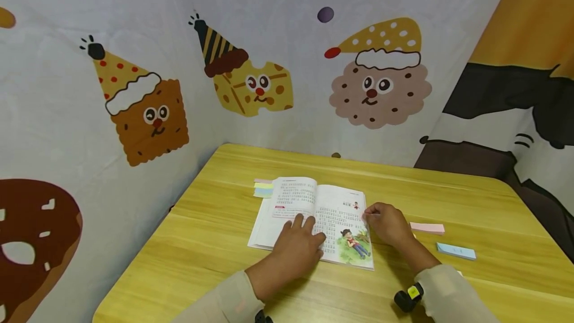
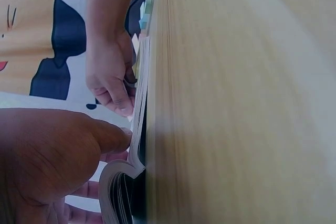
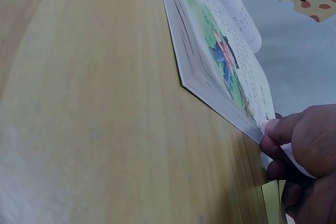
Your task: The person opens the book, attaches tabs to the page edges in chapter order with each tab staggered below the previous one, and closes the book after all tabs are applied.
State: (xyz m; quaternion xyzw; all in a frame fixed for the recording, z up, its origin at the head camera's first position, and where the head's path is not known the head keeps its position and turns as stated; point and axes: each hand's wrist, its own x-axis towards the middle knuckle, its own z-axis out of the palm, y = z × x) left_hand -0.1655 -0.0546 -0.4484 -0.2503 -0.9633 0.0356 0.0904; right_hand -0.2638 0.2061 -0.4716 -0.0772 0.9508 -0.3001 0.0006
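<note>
An open book point(image 1: 332, 198) lies on the table, with printed text and a colour picture of a child on its right page. My left hand point(image 1: 298, 248) rests across the book's lower middle, its fingers spread over the pages near the fold. At the right page's outer edge, my right hand point(image 1: 387, 223) pinches a narrow pale sticky tab point(image 3: 299, 162) between thumb and fingers, the thumb touching the page. Most of that tab is hidden by the hand. Pink, yellow, blue and green tabs point(image 1: 263, 188) stick out from the book's upper left edge.
Right of the right hand lie a pink sticky-note pad point(image 1: 427, 228) and a blue pad point(image 1: 456, 251). A yellow pad point(image 3: 272, 202) is partly hidden under the right hand. Behind the wooden table point(image 1: 215, 203) hangs a cloth point(image 1: 287, 138) with cartoon prints.
</note>
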